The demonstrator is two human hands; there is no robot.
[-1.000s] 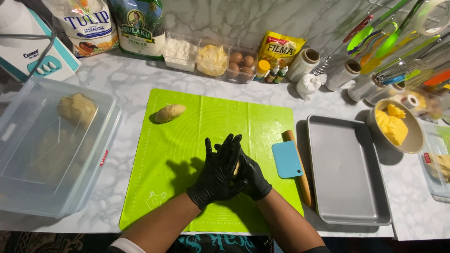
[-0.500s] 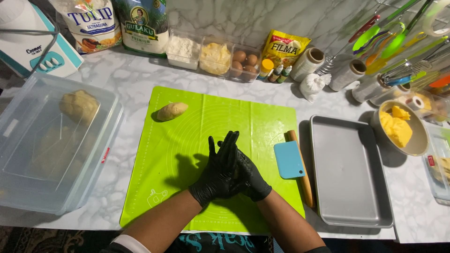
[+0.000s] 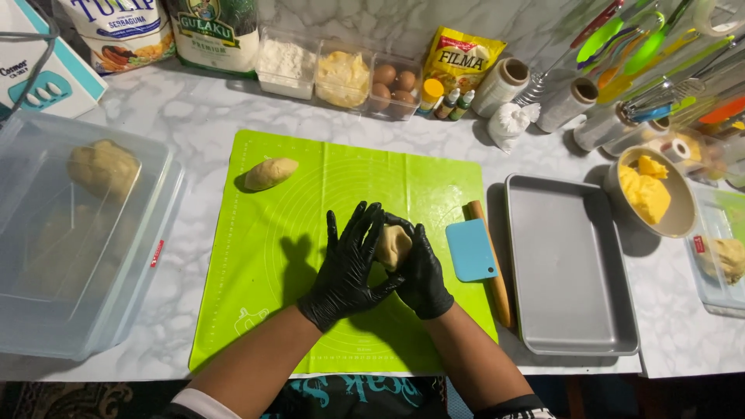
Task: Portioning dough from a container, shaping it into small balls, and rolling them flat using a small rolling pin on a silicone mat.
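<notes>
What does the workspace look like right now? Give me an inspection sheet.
Surface: marble counter, green mat.
Job's things: dough ball between both hands; dough piece on mat.
Clutter: blue scraper, rolling pin, grey tray, lidded tub, bowl of yellow blocks, eggs.
Grippers: left hand, right hand, black gloves.
Cables: grey cable.
Surroundings: bags, utensils at the back.

At the upper left edge of the frame stands a white box with teal markings. Beside it, along the top, a white bag with blue lettering and a green-and-white bag. A yellow pouch leans top centre.
</notes>
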